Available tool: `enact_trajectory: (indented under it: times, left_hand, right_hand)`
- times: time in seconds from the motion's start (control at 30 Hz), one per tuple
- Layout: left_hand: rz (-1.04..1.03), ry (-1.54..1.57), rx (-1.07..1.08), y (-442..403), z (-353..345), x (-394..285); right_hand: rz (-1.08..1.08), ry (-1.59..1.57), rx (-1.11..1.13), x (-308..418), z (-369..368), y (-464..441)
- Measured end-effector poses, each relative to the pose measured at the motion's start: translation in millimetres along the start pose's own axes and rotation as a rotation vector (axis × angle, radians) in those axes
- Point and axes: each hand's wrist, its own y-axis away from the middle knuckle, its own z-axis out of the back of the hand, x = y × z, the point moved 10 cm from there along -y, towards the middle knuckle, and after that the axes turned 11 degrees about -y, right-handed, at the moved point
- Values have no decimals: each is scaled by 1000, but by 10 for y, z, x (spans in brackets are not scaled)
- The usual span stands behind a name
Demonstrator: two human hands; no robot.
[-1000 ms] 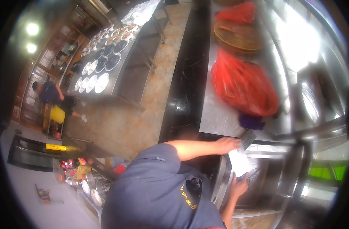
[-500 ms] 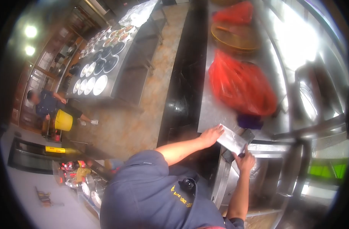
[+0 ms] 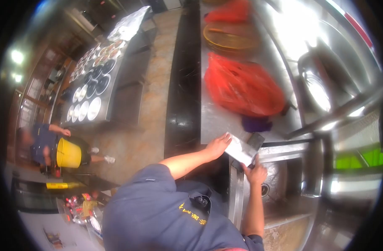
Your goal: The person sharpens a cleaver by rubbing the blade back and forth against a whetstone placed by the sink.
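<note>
A wide, shiny cleaver blade [image 3: 240, 150] lies tilted over the corner of the sink, beside a dark rectangular block [image 3: 255, 140]. My right hand [image 3: 256, 172] is closed round its dark handle, with one finger stretched along the blade. At the blade's opposite end, my left hand [image 3: 218, 147] presses its fingers on the metal edge. Part of the block is hidden by the blade. Just beyond the block, a dark purple item [image 3: 257, 124] sits against a red plastic bag [image 3: 244, 90] on the metal counter [image 3: 213, 124].
The metal sink [image 3: 279, 178] with a drain is right of my hands. A round yellowish board [image 3: 230, 39] and another red bag [image 3: 228, 11] stand farther along the counter. Plates [image 3: 94, 108] cover a table at the left. A person [image 3: 43, 142] is near a yellow bucket [image 3: 69, 153].
The blade has gone from over the sink to the counter corner, its angle turned. My left hand has shifted to its end. The view has moved, and the person with the bucket has come nearer.
</note>
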Motion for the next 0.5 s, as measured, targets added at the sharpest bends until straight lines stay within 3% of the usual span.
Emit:
enact_trajectory:
  times: [0.07,0.1,0.17,0.23,0.3,0.43,0.47,0.5]
  left_hand:
    - [-93,26,50,249,0,-194]
    - [-273,-214,43,333,-80,-415]
    - [-370,-7,21,242,-157,-645]
    - [-401,105,70,-214,-216,-743]
    - [-403,270,-59,-719,-527,-722]
    - [-364,264,-19,-361,-288,-777]
    - [-358,274,34,-113,-199,-822]
    - [-347,283,83,12,-149,-847]
  right_hand:
    - [-43,-115,-38,-32,-44,578]
    - [-123,-125,-45,-33,-25,861]
    - [-259,-93,-76,-118,73,1234]
    - [-299,-116,-185,-212,242,1085]
    - [-331,-95,-216,-407,230,785]
    - [-209,-61,-223,-358,292,987]
    - [-307,-96,-128,-374,199,1194]
    - [-265,-111,-180,-383,85,1392]
